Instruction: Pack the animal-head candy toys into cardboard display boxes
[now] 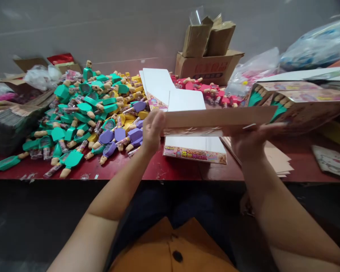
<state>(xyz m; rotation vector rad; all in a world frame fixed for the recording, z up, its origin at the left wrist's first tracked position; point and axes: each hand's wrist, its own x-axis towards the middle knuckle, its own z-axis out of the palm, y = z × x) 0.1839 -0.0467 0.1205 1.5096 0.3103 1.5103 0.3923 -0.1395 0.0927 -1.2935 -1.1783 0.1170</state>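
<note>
Both arms are up over the red counter (184, 170), and here's the centre of the action: a long brown cardboard panel (215, 118), held level just above the surface, edge towards us. Take that panel as the middle of the clock. At nine, the left hand (152, 132) has its grip wrapped round the near end, thumb and fingers pinching the board. At four, the right hand (251, 141) is against the lower edge, fingers stretched out to the right; whether that grip is clenched, I can't tell.

Down at seven sits a printed box (195, 154), white inside, its colourful wall facing us. Up at ten, white card panels (187, 100) stand behind the left hand, partly covered by the brown board.

Out at nine, what a heap! Teal pieces (92, 99) with beige ends, yellow pieces (129, 116) among them, purple pieces (119, 135) nearest the left hand. Red pieces (205, 88) lie at twelve, in front of a brown carton (215, 68).

Over at three, printed boxes (314, 95) show teal and beige ends packed inside. Plain cardboard sheets (277, 156) fan out at four, a printed card (333, 160) beyond them, and a bulging plastic bag (320, 45) looms at two.
</note>
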